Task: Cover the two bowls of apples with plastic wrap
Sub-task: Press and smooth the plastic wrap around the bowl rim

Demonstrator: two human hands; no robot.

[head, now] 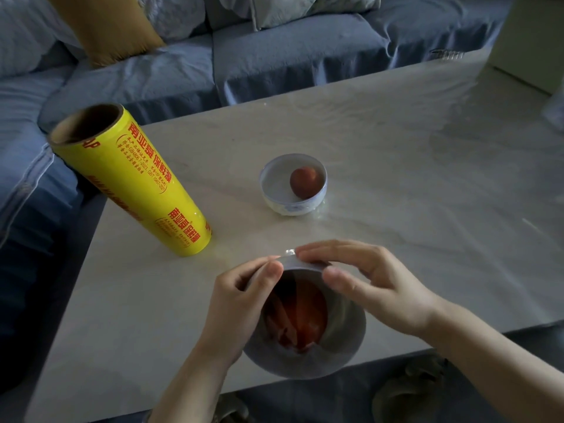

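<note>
A near white bowl (pixel 341 346) with a red apple (pixel 300 319) sits at the table's front edge, clear plastic wrap (pixel 288 253) stretched over it. My left hand (pixel 238 303) pinches the wrap at the bowl's far-left rim. My right hand (pixel 369 285) pinches the wrap at the far rim, thumb on top. A second white bowl (pixel 293 203) holding a small red apple (pixel 306 182) stands in the table's middle, wrap over it and bunched at its base. The yellow plastic wrap roll (pixel 131 181) stands upright to the left.
The pale stone table (pixel 427 178) has a blue sofa (pixel 274 62) behind and to its left, with a mustard cushion (pixel 110 25). A pale box (pixel 528 41) stands at the back right corner. A clear glass rim (pixel 445 53) shows near it.
</note>
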